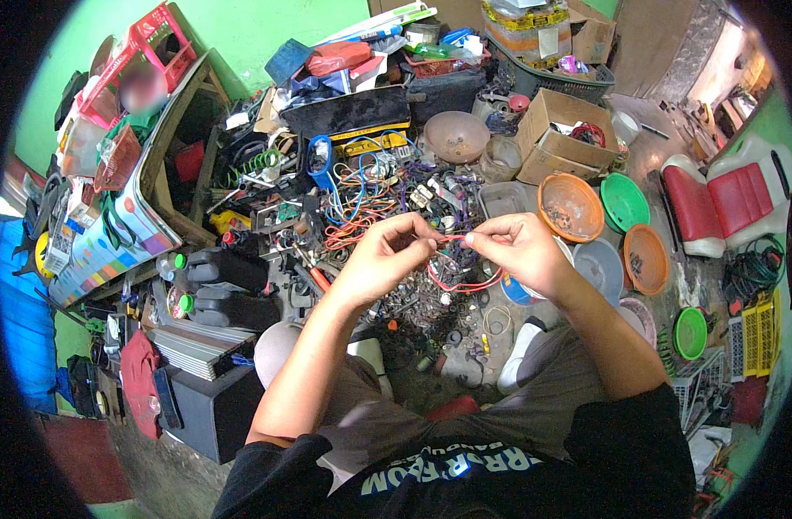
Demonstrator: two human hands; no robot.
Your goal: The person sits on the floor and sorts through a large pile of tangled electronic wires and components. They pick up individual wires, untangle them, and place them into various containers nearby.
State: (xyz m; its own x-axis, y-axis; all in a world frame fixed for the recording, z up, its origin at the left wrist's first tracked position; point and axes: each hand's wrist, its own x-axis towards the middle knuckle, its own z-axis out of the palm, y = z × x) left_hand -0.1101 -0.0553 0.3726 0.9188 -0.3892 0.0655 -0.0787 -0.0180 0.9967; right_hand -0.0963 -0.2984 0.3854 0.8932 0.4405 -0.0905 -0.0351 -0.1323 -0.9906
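In front of me a thin red wire (461,287) runs between my two hands, and its slack hangs in a loop below them. My left hand (399,256) pinches one part of it between thumb and forefinger. A short way to the right, my right hand (516,250) pinches another part with its fingertips. The stretch between the fingertips is nearly straight; whether it is one strand or two joined ends I cannot tell. Behind my left hand lies a tangle of orange and blue wires (360,194). Small screws and metal parts (422,311) cover the floor beneath both hands.
Orange (571,207) and green (624,202) plastic bowls stand at the right. Beyond them is an open cardboard box (568,139). Dark plastic jugs (230,308) and a black speaker-like box (208,405) are at the left. A red-handled tool (319,279) lies near my left wrist.
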